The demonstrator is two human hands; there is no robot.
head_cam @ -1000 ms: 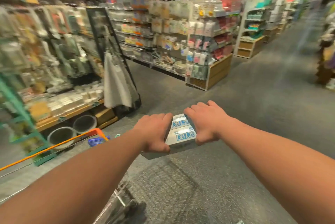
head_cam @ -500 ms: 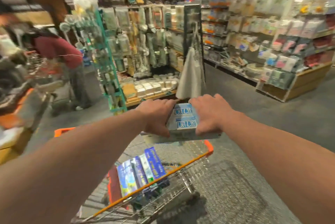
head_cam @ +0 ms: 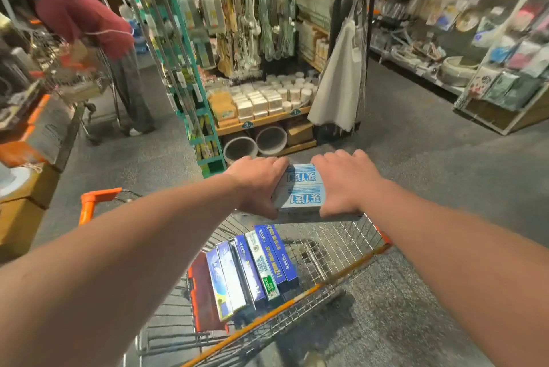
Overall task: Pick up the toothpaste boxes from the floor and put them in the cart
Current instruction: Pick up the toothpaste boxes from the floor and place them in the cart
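Both bare arms reached straight forward from the lower corners of the view, forearms converging over the cart [head_cam: 326, 283]. The left hand [head_cam: 258, 185] and the right hand [head_cam: 344, 182] lay palm down, knuckles up, each clamped over one end of a stack of toothpaste boxes [head_cam: 300, 188]. The fingers curled over the far edge and the thumbs hooked under the near edge, so the stack was gripped between the two hands. It hung in the air above the far end of the wire basket, clear of the rim. Its long axis ran left to right, from one hand to the other, with the broad face turned up and roughly level. That top face showed two boxes side by side, one nearer and one farther. They were pale blue and white, with large blue characters that read upside down from the camera. A grey underside showed below the thumbs; how many layers the stack had could not be told. Lower down, in the basket, a row of other boxes [head_cam: 252, 271] stood on edge, dark blue and white, their long axes running away from the camera, packed against a red flap [head_cam: 205, 295]. The cart stood on a speckled grey floor [head_cam: 430, 188].
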